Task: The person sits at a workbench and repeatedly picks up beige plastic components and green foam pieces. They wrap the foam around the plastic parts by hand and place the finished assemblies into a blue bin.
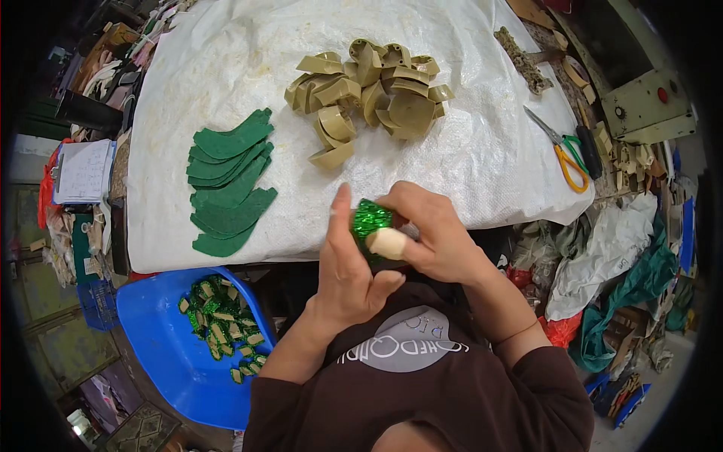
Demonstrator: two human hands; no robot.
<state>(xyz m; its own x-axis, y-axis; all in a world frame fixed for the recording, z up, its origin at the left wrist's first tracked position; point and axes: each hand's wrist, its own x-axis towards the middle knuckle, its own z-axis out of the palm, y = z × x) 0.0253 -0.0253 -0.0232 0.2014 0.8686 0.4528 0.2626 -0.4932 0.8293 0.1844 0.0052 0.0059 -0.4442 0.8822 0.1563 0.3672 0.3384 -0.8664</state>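
Note:
Above my lap, just off the table's near edge, a shoe heel wrapped in shiny green covering (370,218) is between my two hands. My left hand (345,275) steadies it from the left, its index finger stretched up and its thumb apart; the other fingers are partly hidden. My right hand (433,230) grips the heel from the right, a beige cover on its thumb pressing against the green surface. Farther off on the table lies a heap of bare tan plastic heels (373,94). Curved dark green covering pieces (232,184) lie in an overlapping row at left.
A white woven sheet (294,226) covers the table. Scissors with orange and green handles (566,154) lie at its right edge. A blue basin (154,354) at lower left holds several green-covered heels (218,320). A clipboard (83,172) stands farther left; bags (602,256) are piled at right.

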